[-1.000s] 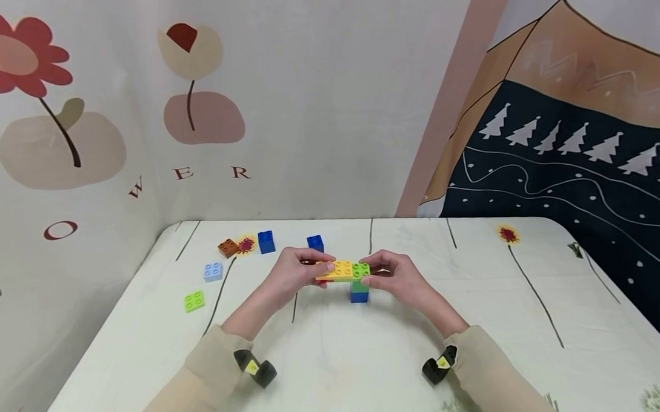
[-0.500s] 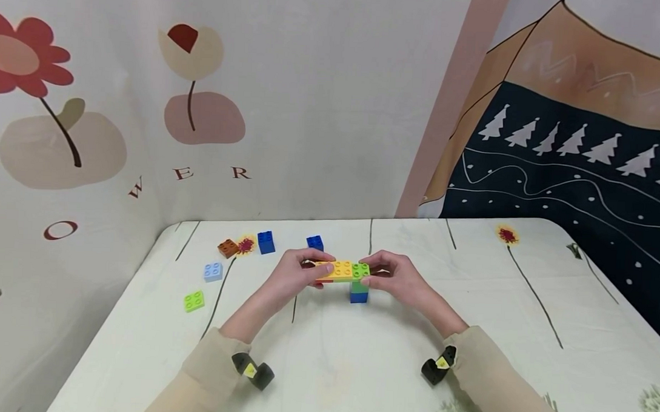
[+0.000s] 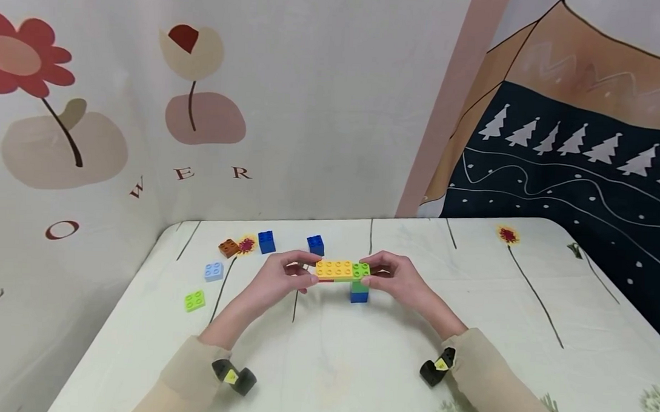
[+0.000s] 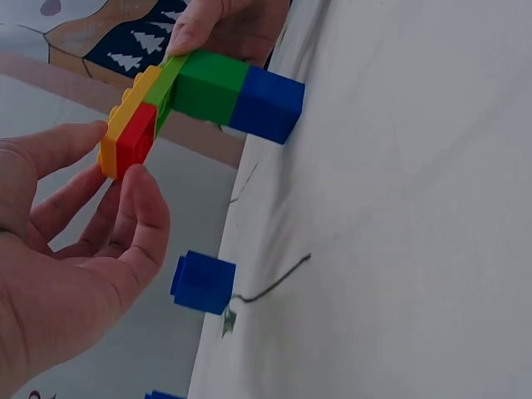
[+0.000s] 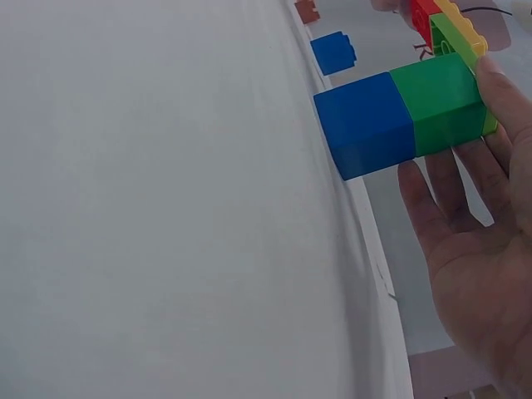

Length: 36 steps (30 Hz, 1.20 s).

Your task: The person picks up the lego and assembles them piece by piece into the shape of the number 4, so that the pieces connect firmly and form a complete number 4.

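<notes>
A joined toy building brick assembly stands on the table: a yellow brick (image 3: 334,270) and a lime brick (image 3: 360,270) form its top. Below the lime one come a green brick (image 5: 440,104) and a blue brick (image 5: 366,125). Under the yellow one's outer end is a red brick (image 4: 135,140). My right hand (image 3: 401,278) pinches the lime brick's right end between thumb and fingers. My left hand (image 3: 278,280) is at the yellow brick's left end, fingers spread apart, tips touching or almost touching its corners.
Loose bricks lie on the table's left and back: two blue bricks (image 3: 266,242), a brown brick (image 3: 228,248), a light blue brick (image 3: 213,271) and a lime brick (image 3: 194,301). A patterned cloth wall (image 3: 322,109) stands behind the table (image 3: 324,375).
My left hand has drawn back to the left, its thumb sliding off the yellow brick's top and uncovering the studs. The right hand and the brick assembly have stayed in place.
</notes>
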{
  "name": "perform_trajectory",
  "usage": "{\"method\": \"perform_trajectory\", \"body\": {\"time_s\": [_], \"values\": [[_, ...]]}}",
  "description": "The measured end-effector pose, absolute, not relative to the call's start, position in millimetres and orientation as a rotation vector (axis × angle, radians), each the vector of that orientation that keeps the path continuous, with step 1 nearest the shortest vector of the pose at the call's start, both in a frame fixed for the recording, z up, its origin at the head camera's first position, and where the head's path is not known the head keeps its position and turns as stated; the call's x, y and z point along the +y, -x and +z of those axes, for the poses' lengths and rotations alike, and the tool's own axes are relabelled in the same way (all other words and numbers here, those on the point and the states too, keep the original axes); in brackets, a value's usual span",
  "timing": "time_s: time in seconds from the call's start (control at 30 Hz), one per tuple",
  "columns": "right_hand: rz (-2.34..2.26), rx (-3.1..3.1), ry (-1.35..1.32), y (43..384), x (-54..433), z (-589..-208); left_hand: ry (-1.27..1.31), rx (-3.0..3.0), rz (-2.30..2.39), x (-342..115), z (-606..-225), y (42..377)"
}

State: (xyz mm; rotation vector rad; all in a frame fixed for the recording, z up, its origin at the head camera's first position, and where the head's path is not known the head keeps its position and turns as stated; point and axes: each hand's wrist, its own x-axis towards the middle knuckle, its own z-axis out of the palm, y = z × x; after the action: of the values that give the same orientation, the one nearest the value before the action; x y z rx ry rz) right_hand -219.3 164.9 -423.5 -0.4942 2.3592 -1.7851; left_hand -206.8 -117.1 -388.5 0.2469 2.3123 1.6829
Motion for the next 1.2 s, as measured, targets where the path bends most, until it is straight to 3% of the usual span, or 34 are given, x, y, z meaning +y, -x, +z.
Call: {"method": "perform_trajectory", "body": {"time_s": [0.8, 1.2], "values": [[-1.742, 2.397, 0.449, 218, 164, -420, -0.239, 2.526, 1.704, -258, -384, 174], [-1.764, 2.397, 0.488, 217, 166, -422, -0.063, 2.871, 1.299, -306, -403, 171]]}}
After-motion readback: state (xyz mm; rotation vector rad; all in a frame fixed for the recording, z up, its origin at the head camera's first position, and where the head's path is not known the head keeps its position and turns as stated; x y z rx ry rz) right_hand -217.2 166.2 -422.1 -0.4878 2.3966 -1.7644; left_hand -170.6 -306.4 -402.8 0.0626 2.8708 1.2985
